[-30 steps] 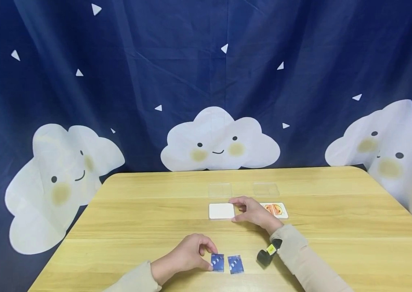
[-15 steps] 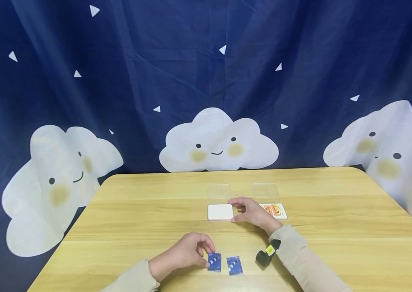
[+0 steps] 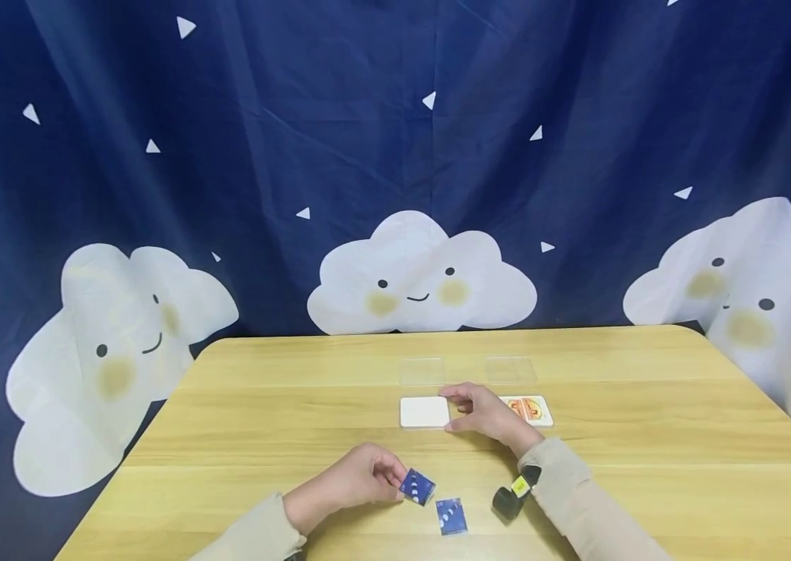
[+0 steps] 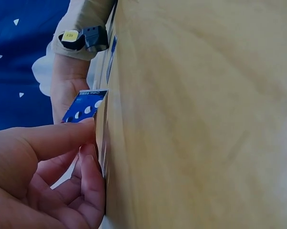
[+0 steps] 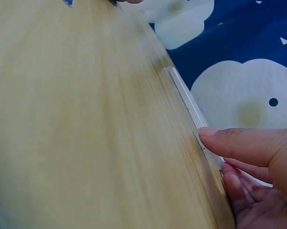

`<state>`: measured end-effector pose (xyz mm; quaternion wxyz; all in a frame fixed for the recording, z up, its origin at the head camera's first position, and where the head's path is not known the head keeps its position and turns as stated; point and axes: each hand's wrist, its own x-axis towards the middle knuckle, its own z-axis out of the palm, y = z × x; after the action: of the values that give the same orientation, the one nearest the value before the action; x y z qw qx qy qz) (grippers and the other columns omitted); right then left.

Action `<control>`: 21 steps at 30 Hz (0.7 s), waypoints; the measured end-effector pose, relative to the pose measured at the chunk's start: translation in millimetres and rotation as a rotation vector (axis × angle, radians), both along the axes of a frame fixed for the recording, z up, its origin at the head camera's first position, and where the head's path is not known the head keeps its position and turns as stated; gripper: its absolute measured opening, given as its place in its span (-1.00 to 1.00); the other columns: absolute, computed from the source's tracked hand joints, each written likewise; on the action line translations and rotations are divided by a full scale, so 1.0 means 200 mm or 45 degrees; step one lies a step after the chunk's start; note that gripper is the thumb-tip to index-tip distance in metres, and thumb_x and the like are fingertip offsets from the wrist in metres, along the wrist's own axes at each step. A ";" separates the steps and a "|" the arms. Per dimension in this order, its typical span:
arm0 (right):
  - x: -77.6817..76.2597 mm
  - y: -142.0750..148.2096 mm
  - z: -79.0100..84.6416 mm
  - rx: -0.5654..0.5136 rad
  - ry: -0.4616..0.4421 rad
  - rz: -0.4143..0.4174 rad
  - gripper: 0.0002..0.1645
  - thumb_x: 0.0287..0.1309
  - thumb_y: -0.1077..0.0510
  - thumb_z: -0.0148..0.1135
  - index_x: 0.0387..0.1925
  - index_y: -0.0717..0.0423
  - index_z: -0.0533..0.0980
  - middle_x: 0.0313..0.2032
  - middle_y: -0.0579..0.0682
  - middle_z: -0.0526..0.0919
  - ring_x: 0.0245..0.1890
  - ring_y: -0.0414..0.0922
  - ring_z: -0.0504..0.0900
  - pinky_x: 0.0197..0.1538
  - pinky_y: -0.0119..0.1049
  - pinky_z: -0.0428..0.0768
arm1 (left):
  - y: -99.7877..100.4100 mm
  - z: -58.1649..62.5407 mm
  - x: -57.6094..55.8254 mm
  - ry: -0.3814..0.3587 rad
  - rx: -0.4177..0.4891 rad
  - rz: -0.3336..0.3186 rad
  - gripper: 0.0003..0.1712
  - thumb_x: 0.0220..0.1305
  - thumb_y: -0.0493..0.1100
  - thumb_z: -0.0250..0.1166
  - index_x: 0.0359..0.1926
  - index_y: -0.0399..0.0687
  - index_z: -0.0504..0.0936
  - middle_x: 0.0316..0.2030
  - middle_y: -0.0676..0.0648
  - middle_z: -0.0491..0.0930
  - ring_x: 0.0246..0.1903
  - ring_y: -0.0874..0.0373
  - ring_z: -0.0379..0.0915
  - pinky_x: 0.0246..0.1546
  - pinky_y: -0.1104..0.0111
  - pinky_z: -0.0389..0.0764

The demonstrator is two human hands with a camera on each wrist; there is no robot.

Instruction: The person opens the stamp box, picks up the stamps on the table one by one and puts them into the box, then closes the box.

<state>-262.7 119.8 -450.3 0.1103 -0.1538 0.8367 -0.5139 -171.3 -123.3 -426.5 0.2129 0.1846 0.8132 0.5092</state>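
My left hand [image 3: 358, 477] pinches a blue stamp [image 3: 417, 486] printed with white moon phases; it is tilted, its lower corner pointing toward the second stamp. In the left wrist view the thumb lies over the edge of this stamp [image 4: 83, 109], the other fingers curled below. A matching blue stamp [image 3: 451, 516] lies flat on the table just right of it. Farther back, my right hand [image 3: 485, 414] holds the right end of a stack of white cards [image 3: 425, 412] in a shallow clear case. The right wrist view has the thumb on its near side, fingers partly hidden behind.
A card with an orange picture [image 3: 530, 410] lies right of my right hand, partly covered by it. Two clear plastic lids [image 3: 423, 371] lie behind, near the far table edge. A black strap device [image 3: 516, 495] is on my right wrist. A dark blue curtain [image 3: 367, 117] hangs behind the table.
The left hand's stamp has been lifted and turned, from upright beside the other stamp to tilted and slightly farther back. The right hand stays at the white stack.
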 end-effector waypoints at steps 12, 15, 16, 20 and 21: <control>0.00 0.00 0.01 0.008 0.000 0.001 -0.34 -0.18 0.31 0.45 0.09 0.19 0.49 0.10 0.15 0.51 0.04 0.06 0.47 0.17 0.01 0.39 | -0.01 0.02 -0.01 -0.095 0.047 -0.026 -0.82 -0.09 -0.47 0.34 -0.36 -0.32 0.65 -0.51 -0.01 0.58 -0.54 0.24 0.41 -0.60 0.57 0.40; 0.00 0.00 0.01 -0.001 0.000 0.005 -0.34 -0.17 0.31 0.45 0.09 0.19 0.49 0.10 0.15 0.51 0.04 0.06 0.46 0.17 0.00 0.39 | -0.01 0.02 -0.02 -0.103 0.068 -0.033 -0.82 -0.10 -0.46 0.35 -0.36 -0.35 0.65 -0.52 -0.01 0.59 -0.57 0.26 0.39 -0.62 0.58 0.38; 0.00 0.00 0.01 0.003 0.005 0.007 -0.34 -0.17 0.30 0.45 0.09 0.19 0.49 0.10 0.15 0.51 0.04 0.06 0.47 0.17 0.01 0.39 | 0.00 0.02 -0.02 -0.106 0.074 -0.033 -0.82 -0.10 -0.46 0.35 -0.36 -0.35 0.65 -0.53 -0.01 0.59 -0.58 0.27 0.38 -0.63 0.58 0.38; 0.00 0.00 0.00 0.008 0.007 0.010 -0.34 -0.16 0.30 0.45 0.09 0.18 0.49 0.10 0.15 0.51 0.04 0.05 0.46 0.17 0.01 0.39 | 0.01 0.01 -0.02 -0.108 0.062 -0.014 -0.85 -0.07 -0.42 0.37 -0.37 -0.33 0.67 -0.56 0.02 0.58 -0.61 0.28 0.35 -0.63 0.57 0.36; 0.00 0.00 0.00 0.007 0.003 0.008 -0.34 -0.16 0.30 0.45 0.09 0.18 0.49 0.10 0.15 0.51 0.04 0.05 0.46 0.17 0.01 0.38 | 0.01 0.01 -0.02 -0.103 0.054 -0.008 -0.87 -0.04 -0.39 0.37 -0.37 -0.32 0.67 -0.56 0.03 0.58 -0.61 0.29 0.34 -0.63 0.56 0.35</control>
<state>-263.4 119.6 -449.5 0.1112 -0.1569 0.8377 -0.5111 -175.1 -121.8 -424.7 0.2431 0.1710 0.7924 0.5328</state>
